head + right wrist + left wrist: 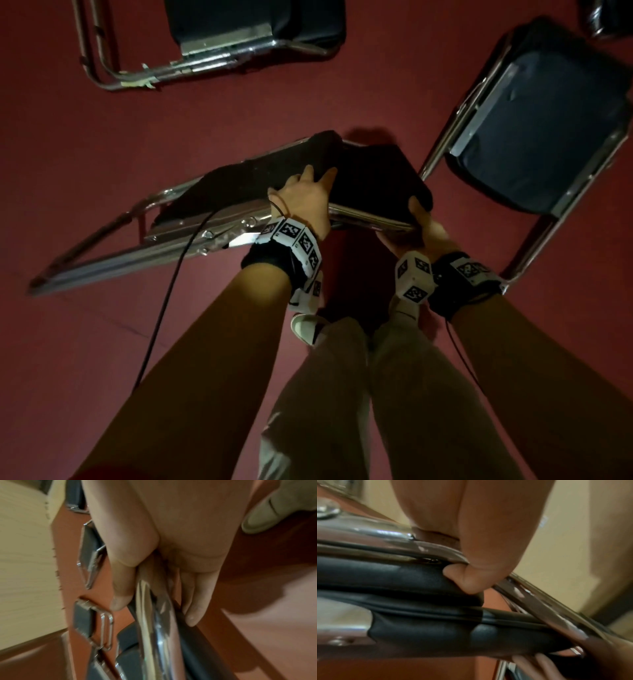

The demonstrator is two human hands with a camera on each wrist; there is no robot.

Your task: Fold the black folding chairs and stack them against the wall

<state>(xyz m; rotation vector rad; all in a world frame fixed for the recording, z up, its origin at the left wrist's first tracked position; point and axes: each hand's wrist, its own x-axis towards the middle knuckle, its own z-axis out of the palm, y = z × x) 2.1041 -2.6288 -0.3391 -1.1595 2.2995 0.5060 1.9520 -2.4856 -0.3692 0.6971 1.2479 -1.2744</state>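
I hold a folded black folding chair (373, 178) tilted above the red floor, its chrome legs (113, 260) pointing left. My left hand (305, 198) grips the top of its padded back, fingers over the black pad and thumb (471, 572) pressed against the pad (402, 577) below the chrome tube. My right hand (419, 222) grips the near right corner of the frame. In the right wrist view the thumb (120, 595) and a finger (190, 615) lie on either side of the chrome tube (154, 626).
An open chair (541, 137) stands close on the right and another chair (239, 34) lies at the top left. A third shows at the top right corner (606, 17). More chairs (89, 622) stand by a beige wall (25, 547). My feet (308, 325) are right below the held chair.
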